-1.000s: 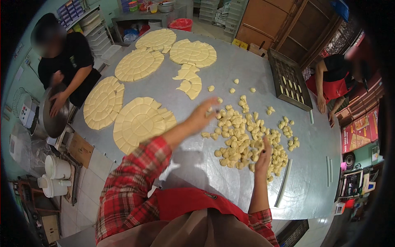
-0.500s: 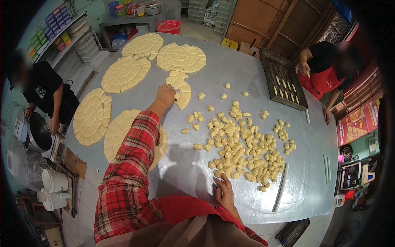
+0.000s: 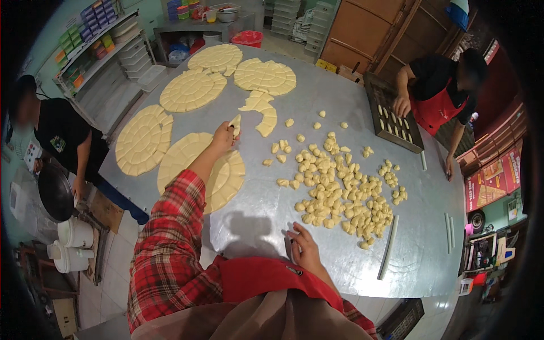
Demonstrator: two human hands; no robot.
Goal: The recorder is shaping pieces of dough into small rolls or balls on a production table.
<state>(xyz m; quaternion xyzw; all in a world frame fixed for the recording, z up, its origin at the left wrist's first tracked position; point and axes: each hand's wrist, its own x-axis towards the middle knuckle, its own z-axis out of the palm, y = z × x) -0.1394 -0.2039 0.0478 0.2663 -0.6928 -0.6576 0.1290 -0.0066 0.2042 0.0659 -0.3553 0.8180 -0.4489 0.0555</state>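
Note:
My left hand [image 3: 223,138] is closed on a pale piece of dough [image 3: 236,122], raised over the metal table. A small dark spot shows at its fingers; I cannot make out what it is. Just beyond lies a curved remnant of cut dough [image 3: 266,116]. Below my left forearm is a flat round of scored dough [image 3: 181,161], partly covered by the arm. My right hand [image 3: 306,249] is at the near table edge with fingers apart, a small dark thing beside them. In front of it spreads a heap of small dough balls [image 3: 326,190].
More scored dough rounds [image 3: 144,139] lie on the left and far table [image 3: 334,266]. Pale rods [image 3: 389,247] lie at right. A co-worker in a red apron [image 3: 433,110] reaches over a dark tray [image 3: 391,122] of shaped dough. Another person [image 3: 65,127] stands left by a dark pan [image 3: 55,192].
My left hand has drawn back from the dough remnant with a piece in it. My right hand has moved slightly away from the dough balls. The view has shifted a little.

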